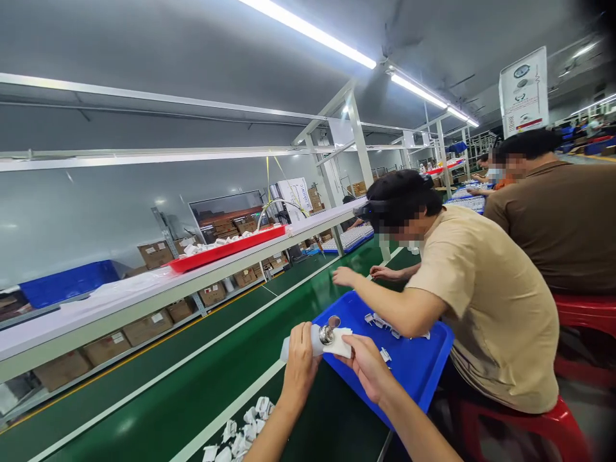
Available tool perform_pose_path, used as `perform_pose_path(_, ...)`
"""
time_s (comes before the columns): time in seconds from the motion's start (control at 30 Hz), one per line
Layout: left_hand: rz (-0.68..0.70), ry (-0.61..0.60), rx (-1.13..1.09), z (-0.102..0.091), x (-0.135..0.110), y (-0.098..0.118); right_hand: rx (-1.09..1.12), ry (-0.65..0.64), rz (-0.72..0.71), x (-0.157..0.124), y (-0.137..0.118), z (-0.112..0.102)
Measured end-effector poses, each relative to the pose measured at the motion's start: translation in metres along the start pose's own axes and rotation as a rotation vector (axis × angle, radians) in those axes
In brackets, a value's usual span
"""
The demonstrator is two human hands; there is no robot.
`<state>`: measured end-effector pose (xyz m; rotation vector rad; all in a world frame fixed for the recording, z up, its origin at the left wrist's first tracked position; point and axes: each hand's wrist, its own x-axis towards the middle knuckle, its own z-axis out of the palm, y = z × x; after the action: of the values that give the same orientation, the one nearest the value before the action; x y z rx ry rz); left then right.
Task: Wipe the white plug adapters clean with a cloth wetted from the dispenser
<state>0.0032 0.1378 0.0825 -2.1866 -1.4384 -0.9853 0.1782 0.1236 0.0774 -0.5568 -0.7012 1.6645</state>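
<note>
My left hand [299, 362] is wrapped round a translucent white dispenser bottle [316, 340], which is tipped onto its side. Its metal top [326, 334] has a small round lid standing open and points to the right. A white folded cloth [342, 346] is pinched in my right hand [368, 366], against or right beside the metal top; whether they touch I cannot tell. Below my left forearm lies a pile of small white plastic parts [245, 427]. Just beyond my right hand is a blue tray [436, 359] with several white parts in it.
A green conveyor belt [158, 401] runs along the bench. Above it, a shelf [120, 314] carries a red tray [231, 247] of white parts. Close on my right, a co-worker in a beige shirt [495, 301] leans over the blue tray, arms reaching toward the belt.
</note>
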Motion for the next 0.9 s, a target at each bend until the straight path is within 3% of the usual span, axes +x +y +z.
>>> perform_pose_path(0.33,-0.266,-0.003,-0.378,0.034,-0.023,-0.020,-0.006,0.031,0.010,-0.006,0.001,-0.004)
perform_pose_path(0.53,-0.580,0.118,-0.383,0.060,-0.029,-0.059,0.033,0.143,0.045,-0.034,0.015,-0.028)
perform_pose_path(0.67,-0.701,0.153,-0.352,0.070,-0.023,-0.072,0.004,0.187,0.143,-0.052,0.039,-0.035)
perform_pose_path(0.8,-0.751,0.121,-0.316,0.068,-0.016,-0.068,-0.079,0.225,0.238,-0.068,0.067,-0.045)
perform_pose_path(0.9,-0.789,0.079,-0.272,0.046,-0.026,-0.067,-0.176,0.259,0.294,-0.094,0.079,-0.063)
